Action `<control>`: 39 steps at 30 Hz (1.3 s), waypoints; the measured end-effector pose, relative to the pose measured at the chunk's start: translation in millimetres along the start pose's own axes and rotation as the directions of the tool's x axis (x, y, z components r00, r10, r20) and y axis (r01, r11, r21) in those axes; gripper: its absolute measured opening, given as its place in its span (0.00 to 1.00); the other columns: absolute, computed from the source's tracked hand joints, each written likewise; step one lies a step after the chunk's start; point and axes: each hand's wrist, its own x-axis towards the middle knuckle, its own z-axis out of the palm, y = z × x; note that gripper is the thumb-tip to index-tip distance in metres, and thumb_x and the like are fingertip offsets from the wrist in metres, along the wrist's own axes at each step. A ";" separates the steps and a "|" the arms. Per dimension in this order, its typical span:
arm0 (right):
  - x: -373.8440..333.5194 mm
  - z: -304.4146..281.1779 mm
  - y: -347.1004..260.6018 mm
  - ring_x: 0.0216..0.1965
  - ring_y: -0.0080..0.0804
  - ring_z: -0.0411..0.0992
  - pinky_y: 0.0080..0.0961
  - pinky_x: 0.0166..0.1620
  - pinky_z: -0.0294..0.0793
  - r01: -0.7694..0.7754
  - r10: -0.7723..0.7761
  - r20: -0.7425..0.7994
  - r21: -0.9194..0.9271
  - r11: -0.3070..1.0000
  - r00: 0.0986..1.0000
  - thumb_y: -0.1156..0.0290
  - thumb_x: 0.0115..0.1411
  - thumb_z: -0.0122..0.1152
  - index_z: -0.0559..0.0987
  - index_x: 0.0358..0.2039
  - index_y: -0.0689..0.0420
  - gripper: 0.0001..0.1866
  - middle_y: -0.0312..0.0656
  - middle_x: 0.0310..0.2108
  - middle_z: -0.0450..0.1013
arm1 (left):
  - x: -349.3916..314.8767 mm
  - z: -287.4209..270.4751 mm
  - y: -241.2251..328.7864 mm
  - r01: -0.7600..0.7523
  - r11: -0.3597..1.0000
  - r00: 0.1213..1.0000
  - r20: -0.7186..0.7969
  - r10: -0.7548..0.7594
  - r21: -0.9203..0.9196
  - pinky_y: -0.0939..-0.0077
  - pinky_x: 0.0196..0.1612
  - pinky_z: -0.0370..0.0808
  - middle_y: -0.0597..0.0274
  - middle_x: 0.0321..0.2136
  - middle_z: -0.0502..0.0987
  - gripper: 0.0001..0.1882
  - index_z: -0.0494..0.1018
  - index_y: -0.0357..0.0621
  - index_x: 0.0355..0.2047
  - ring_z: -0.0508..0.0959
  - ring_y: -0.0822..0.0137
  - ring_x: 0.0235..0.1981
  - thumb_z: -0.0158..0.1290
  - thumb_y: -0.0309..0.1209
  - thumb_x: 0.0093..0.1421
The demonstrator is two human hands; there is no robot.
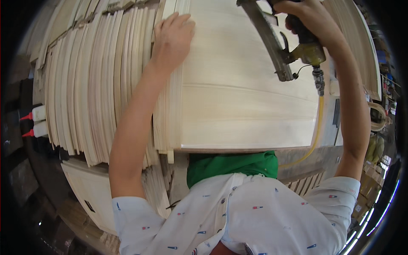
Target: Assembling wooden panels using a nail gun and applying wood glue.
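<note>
My right hand (312, 19) grips the handle of a nail gun (272, 44), which has a long dark magazine and a yellowish end cap. The tool is over the right side of a pale wooden panel (248, 93), its nose cut off at the upper edge of the view. A yellow air hose (319, 123) runs from its metal coupling. My left hand (172, 42) is closed over pale wooden strips (168, 114) along the panel's left edge. Its fingers are bent, with the fingertips partly hidden.
Many thin wooden boards (93, 85) stand in a row on the left. Beyond them are two white bottles (39, 121) with red nozzles. A pale cabinet-like board (91, 193) leans below. More stacked wood (357, 42) lies at the far right.
</note>
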 end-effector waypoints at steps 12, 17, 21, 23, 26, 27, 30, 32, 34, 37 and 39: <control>-19.3 -5.2 11.6 0.17 0.24 0.72 0.21 0.21 0.71 0.015 -0.016 0.019 0.088 0.996 1.000 0.73 0.52 0.62 0.77 0.28 0.67 0.09 0.40 0.20 0.72 | 28.1 -7.9 1.0 0.135 0.959 0.990 -0.005 -0.141 -0.250 0.59 0.45 0.70 0.56 0.33 0.74 0.04 0.74 0.39 0.24 0.73 0.54 0.40 0.57 0.26 0.50; -20.7 2.1 15.1 0.17 0.25 0.73 0.21 0.20 0.71 0.008 -0.007 -0.014 0.082 0.997 1.000 0.74 0.51 0.63 0.77 0.27 0.68 0.08 0.41 0.19 0.73 | 24.6 -8.3 -0.6 0.172 0.956 0.985 0.020 -0.172 -0.239 0.59 0.45 0.70 0.57 0.33 0.75 0.04 0.75 0.40 0.25 0.73 0.54 0.40 0.57 0.27 0.50; -21.4 7.3 2.6 0.17 0.25 0.73 0.21 0.20 0.71 -0.107 0.107 -0.060 0.013 0.994 0.992 0.74 0.51 0.63 0.77 0.28 0.68 0.09 0.41 0.20 0.73 | 24.2 -6.6 -3.8 0.194 0.950 0.981 0.043 -0.189 -0.244 0.60 0.47 0.70 0.57 0.33 0.75 0.04 0.75 0.40 0.25 0.73 0.54 0.41 0.57 0.27 0.51; -23.4 3.7 -1.0 0.17 0.25 0.73 0.22 0.20 0.71 -0.128 0.126 -0.061 -0.042 0.991 0.990 0.74 0.51 0.63 0.77 0.28 0.69 0.09 0.41 0.19 0.73 | 28.0 -4.9 -2.0 0.190 0.950 0.982 0.044 -0.184 -0.246 0.60 0.47 0.70 0.56 0.33 0.75 0.04 0.76 0.40 0.24 0.73 0.54 0.42 0.56 0.27 0.51; -24.2 -6.4 4.9 0.17 0.25 0.73 0.22 0.20 0.71 -0.047 0.047 -0.012 -0.005 0.999 0.999 0.74 0.51 0.63 0.77 0.28 0.68 0.09 0.41 0.18 0.73 | 33.8 -3.5 0.4 0.195 0.950 0.981 0.038 -0.192 -0.244 0.60 0.48 0.69 0.56 0.34 0.75 0.04 0.75 0.40 0.23 0.73 0.54 0.42 0.56 0.28 0.51; -21.9 -2.0 4.3 0.17 0.25 0.73 0.22 0.20 0.71 -0.038 0.038 -0.006 0.004 0.999 0.999 0.74 0.51 0.63 0.77 0.28 0.68 0.09 0.41 0.18 0.73 | 31.0 -5.7 -3.1 0.230 0.949 0.972 0.105 -0.212 -0.215 0.60 0.50 0.68 0.55 0.35 0.75 0.05 0.76 0.40 0.27 0.73 0.54 0.43 0.56 0.28 0.51; 0.7 -9.9 52.8 0.17 0.20 0.72 0.19 0.24 0.73 0.148 -0.145 0.098 -0.027 0.989 0.985 0.61 0.56 0.59 0.79 0.33 0.62 0.15 0.38 0.16 0.71 | 27.6 -5.4 -7.5 0.215 0.966 0.968 0.166 -0.190 -0.146 0.62 0.53 0.67 0.57 0.40 0.76 0.09 0.77 0.40 0.35 0.73 0.56 0.48 0.55 0.30 0.55; 1.5 -4.4 50.4 0.16 0.19 0.71 0.19 0.23 0.72 0.149 -0.144 0.088 -0.048 0.988 0.986 0.61 0.56 0.59 0.78 0.32 0.62 0.14 0.37 0.16 0.72 | 22.9 -2.5 -10.8 0.172 0.981 0.972 0.177 -0.155 -0.086 0.64 0.54 0.67 0.59 0.44 0.76 0.11 0.77 0.40 0.38 0.72 0.57 0.51 0.55 0.32 0.58; 1.5 -2.8 42.2 0.17 0.19 0.71 0.18 0.23 0.72 0.144 -0.137 0.087 -0.074 0.987 0.987 0.61 0.56 0.59 0.78 0.32 0.62 0.15 0.37 0.17 0.72 | 17.4 -7.8 -10.3 0.238 0.932 0.971 0.064 -0.229 -0.272 0.62 0.55 0.66 0.56 0.46 0.74 0.14 0.75 0.40 0.43 0.71 0.54 0.52 0.54 0.33 0.58; 5.1 4.4 28.3 0.18 0.22 0.72 0.20 0.23 0.72 0.157 -0.157 0.037 0.003 0.988 0.987 0.64 0.55 0.61 0.78 0.32 0.63 0.13 0.38 0.18 0.73 | -2.5 -22.7 -22.0 0.201 0.965 0.969 -0.113 -0.222 -0.169 0.60 0.57 0.66 0.53 0.49 0.72 0.20 0.72 0.41 0.50 0.69 0.52 0.53 0.55 0.33 0.58; 18.2 4.9 23.9 0.18 0.23 0.73 0.20 0.24 0.73 0.181 -0.187 0.106 0.056 0.982 0.977 0.64 0.53 0.62 0.78 0.31 0.65 0.15 0.40 0.19 0.73 | -10.9 -27.3 -13.8 0.259 0.955 0.955 -0.110 -0.276 -0.145 0.60 0.57 0.65 0.52 0.49 0.71 0.21 0.71 0.41 0.52 0.69 0.52 0.53 0.55 0.33 0.58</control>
